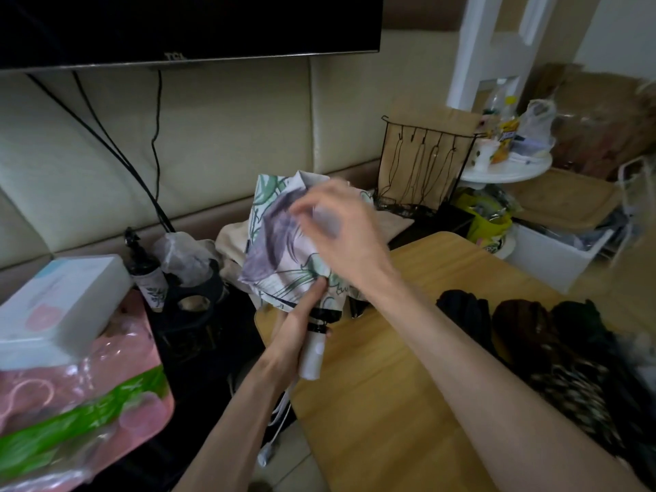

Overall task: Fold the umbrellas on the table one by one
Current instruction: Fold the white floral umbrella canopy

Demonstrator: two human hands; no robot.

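Head view: dark umbrellas lie on the counter at my right, my left hand grips the white handle of the floral umbrella over the counter's left edge, and further my blurred right hand is at its cloth, where I cannot tell if it grasps.

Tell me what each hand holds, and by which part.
Left hand grips the umbrella by its handle; right hand is on the canopy, too blurred to tell.
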